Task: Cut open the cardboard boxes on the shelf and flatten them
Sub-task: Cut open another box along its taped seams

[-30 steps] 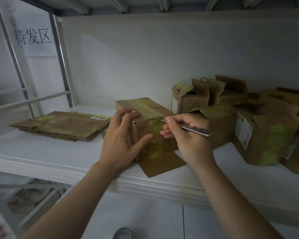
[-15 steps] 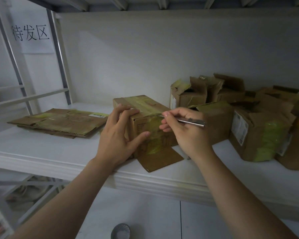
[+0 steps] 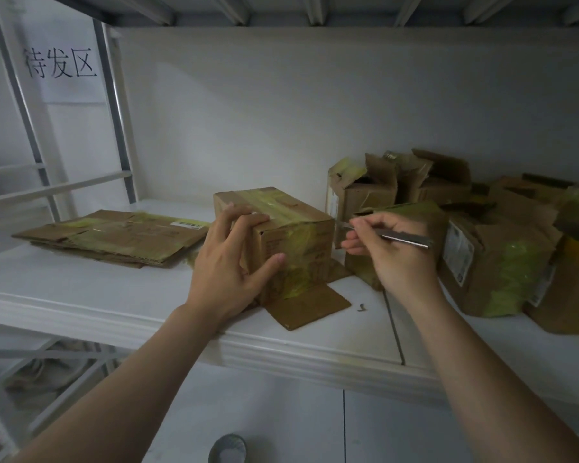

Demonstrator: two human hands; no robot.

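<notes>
Box in work: the brown cardboard box with yellow-green tape (image 3: 298, 248) stands on the white shelf (image 3: 81, 289), near the front edge, between the flat pile and the waiting boxes. There it is easy to reach.
Left side: the left grip (image 3: 228, 262) is a bare hand. Its fingers are curled over the top left edge of the box and its thumb lies on the front face. I judge that it steadies the box so it does not slide under the blade.
Right side: the right grip (image 3: 391, 255) is closed around a slim silver metal knife (image 3: 405, 238), pinched like a pen between thumb and fingertips. It holds nothing else.
Blade: the tip points left, at the upper right edge of the box, where the tape wraps over. I cannot tell whether it touches the tape.
Front of box: one loose brown flap (image 3: 311, 305) lies flat on the shelf, so the underside seems already opened.
Left end: the flattened brown cardboard sheets (image 3: 114, 235) lie well apart from the blade. They are probably finished pieces, kept out of the working place.
Right end: several torn brown boxes (image 3: 502, 262) with the same tape crowd just beside the right grip, and their tops are open.
Step in hand: it seems to be cutting the top tape. Flattening of this box is not yet done.
</notes>
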